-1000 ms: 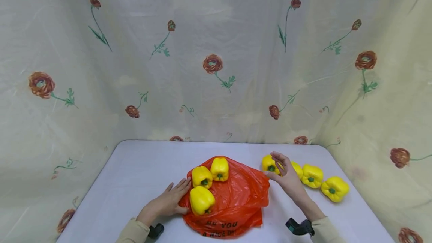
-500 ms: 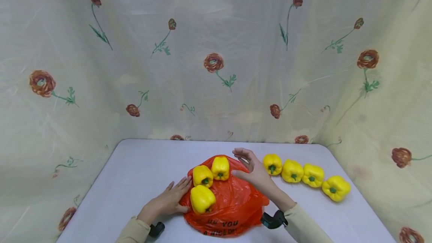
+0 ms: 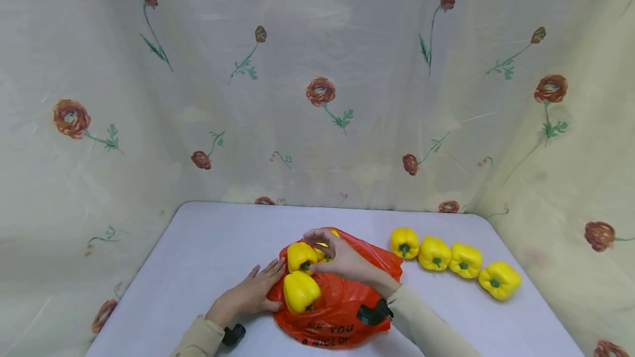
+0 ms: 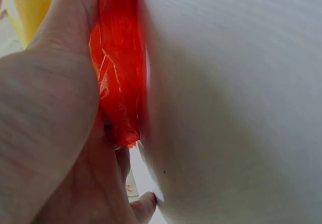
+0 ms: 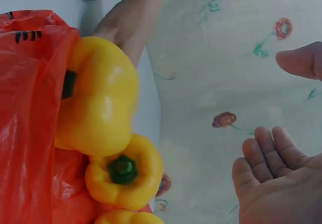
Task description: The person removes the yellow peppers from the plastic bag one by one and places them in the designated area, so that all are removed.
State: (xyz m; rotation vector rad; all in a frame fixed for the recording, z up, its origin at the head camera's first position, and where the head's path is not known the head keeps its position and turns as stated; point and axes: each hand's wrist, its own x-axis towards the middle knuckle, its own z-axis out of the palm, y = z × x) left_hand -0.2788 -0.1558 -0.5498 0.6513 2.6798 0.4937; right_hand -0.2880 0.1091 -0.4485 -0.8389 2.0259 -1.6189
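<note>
Clearly, the red bag (image 3: 337,294) reads "YOU" (in black).

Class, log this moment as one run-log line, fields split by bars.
left hand: touches red bag | right hand: over bag, holding nothing | touching bag: three yellow peppers | table, right of bag: four yellow peppers

Perhaps a makeshift indoor booth, with flower-printed sheeting (image 3: 367,142) on three sides of a white table (image 3: 223,241).
</note>
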